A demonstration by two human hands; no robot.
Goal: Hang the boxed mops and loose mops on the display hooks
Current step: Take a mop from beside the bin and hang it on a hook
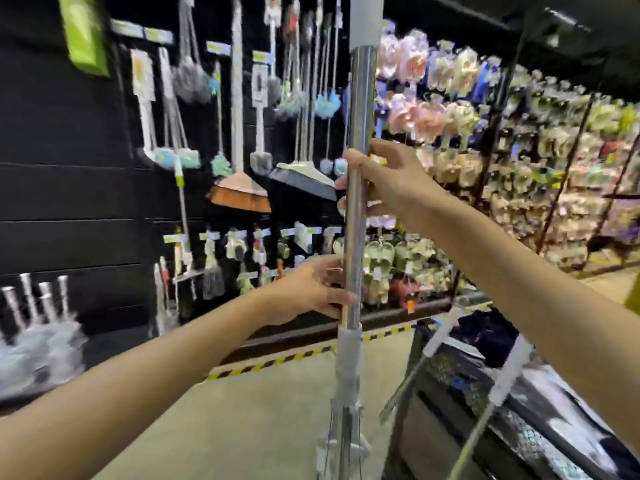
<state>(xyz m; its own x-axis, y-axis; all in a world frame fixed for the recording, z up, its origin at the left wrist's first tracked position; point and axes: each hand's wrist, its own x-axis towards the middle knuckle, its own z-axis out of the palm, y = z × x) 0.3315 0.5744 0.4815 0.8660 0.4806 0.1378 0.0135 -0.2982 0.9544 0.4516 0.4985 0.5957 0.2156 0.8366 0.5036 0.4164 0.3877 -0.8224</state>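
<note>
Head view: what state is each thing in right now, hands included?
loose mop, upright, not on a hook, held by both hands.
left hand, grips the pole low.
right hand, grips the pole higher up.
orange broom, hanging on the wall display.
grey broom, hanging beside it.
spare mops, leaning tilted at the right, not yet hung.

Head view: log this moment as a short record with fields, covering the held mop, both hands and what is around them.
held item: loose mop, chrome pole upright, top out of frame
left hand: grip curled round the pole, just above the grey collar
right hand: grip round the pole, higher up
display wall: brooms and dusters hanging, blurred
lower right: two more mop handles leaning in a dark cart
</note>
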